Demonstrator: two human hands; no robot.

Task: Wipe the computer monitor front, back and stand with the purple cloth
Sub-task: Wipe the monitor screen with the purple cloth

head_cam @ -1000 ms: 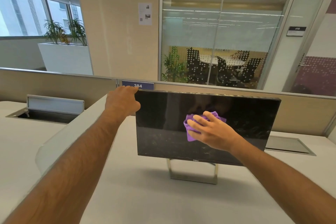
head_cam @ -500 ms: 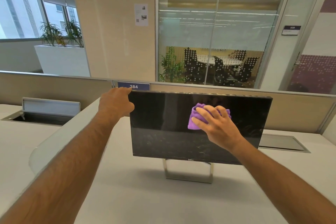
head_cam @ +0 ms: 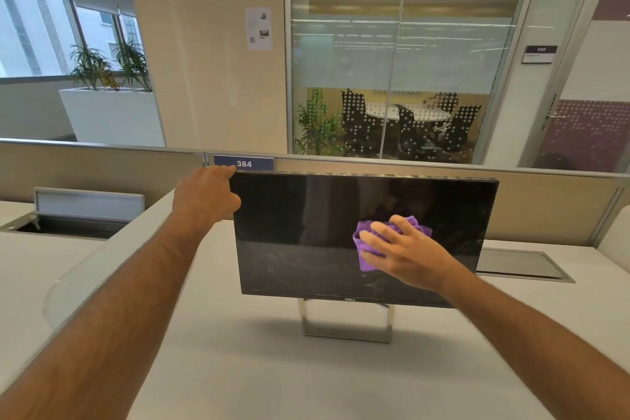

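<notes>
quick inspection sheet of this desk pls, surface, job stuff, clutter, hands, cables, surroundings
surface: white desk, bare around the stand.
job's things: black monitor upright on a metal stand, screen off, smudges low on the glass; purple cloth bunched against the screen's right half.
clutter: nothing seen.
hands: left hand grips the monitor's top left corner; right hand presses the cloth on the screen with spread fingers.
cables: nothing seen.
surroundings: open cable hatch on the left, closed hatch on the right, divider with number plate, glass meeting room, planter.
</notes>
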